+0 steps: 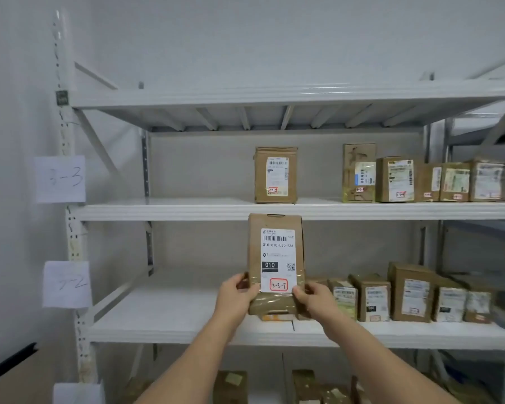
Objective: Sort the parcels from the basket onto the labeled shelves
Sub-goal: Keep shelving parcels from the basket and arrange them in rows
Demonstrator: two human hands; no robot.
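upper shelf (164, 209): left half bare, one box (276, 174) at mid, gap to its right, then box row (420, 182) to right edge | middle shelf (158, 316): left half bare, boxes (405, 295) crowd right half | held parcel (276, 258) blocks mid front

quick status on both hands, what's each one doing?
Left hand: closed on the lower left edge of the parcel.
Right hand: closed on the same parcel's lower right edge.

Brown parcel (275, 263), white label (278, 259) red-marked; white shelves (169, 209).
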